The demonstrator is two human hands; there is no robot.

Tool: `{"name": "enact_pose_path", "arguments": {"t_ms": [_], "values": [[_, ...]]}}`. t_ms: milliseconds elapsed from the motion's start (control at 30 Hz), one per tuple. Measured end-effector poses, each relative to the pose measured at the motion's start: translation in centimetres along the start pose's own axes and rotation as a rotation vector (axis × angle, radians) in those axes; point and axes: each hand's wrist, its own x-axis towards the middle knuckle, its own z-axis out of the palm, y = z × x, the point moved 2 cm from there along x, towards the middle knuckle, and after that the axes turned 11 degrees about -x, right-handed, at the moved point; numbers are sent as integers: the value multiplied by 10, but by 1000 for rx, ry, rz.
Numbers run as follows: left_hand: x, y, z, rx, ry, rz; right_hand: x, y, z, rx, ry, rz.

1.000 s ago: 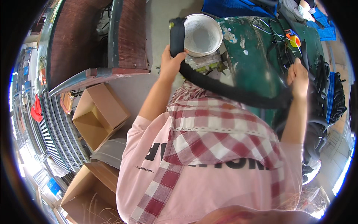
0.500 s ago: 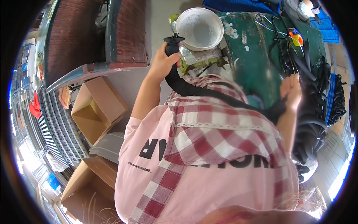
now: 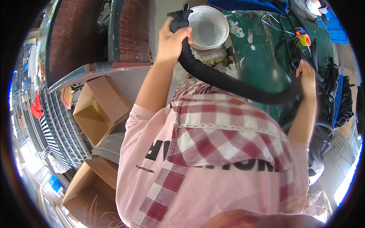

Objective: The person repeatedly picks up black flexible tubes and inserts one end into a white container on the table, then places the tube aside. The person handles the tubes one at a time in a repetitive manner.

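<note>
A long, thick black foam tube (image 3: 228,84) sags in a curve between my two hands, above my checked apron. My left hand (image 3: 170,43) is closed round its left end, just below a black flanged fitting (image 3: 180,17) with a short metal tip. That end is beside the left rim of a white bucket (image 3: 224,36), which has whitish, foamy liquid in it. My right hand (image 3: 308,78) is closed at the tube's other end, over the green table; the tube's tip is blurred and partly hidden there.
The worn green table (image 3: 262,57) stands ahead and right, with black bent rods and a roll of orange tape (image 3: 304,39). Many black foam tubes (image 3: 321,131) pile up at the right. Open cardboard boxes (image 3: 102,108) are at the left, below a dark red-brown cabinet panel (image 3: 131,34).
Both hands have moved farther from my body, lifting the foam tube off my apron. Its left end now reaches beside the bucket's rim, and the fitting has tilted.
</note>
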Motion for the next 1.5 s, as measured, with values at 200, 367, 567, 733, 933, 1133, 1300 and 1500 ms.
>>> {"name": "enact_pose_path", "arguments": {"t_ms": [200, 367, 567, 733, 933, 1133, 1300, 1500], "values": [[-24, -13, -26, 142, 11, -205, -47, 25, 42, 210, -200, 66], [-50, -21, -24, 258, 21, -179, -66, 42, 51, 335, -160, 131], [-79, -32, -28, -91, 131, -334, -62, 60, 64, 417, -273, 214], [-30, -28, -7, -294, 241, -16, -39, 25, 46, 577, -231, 312], [-32, -19, 1, 335, 179, 386, -57, 31, 52, 669, -116, 314], [-40, 1, -15, 1077, -38, 630, -68, 29, 50, 685, -72, 307], [-33, -2, -27, 973, -113, 472, -71, 28, 51, 684, -69, 276], [-29, -2, -24, 602, -56, 194, -76, 28, 58, 706, -24, 283]]}}
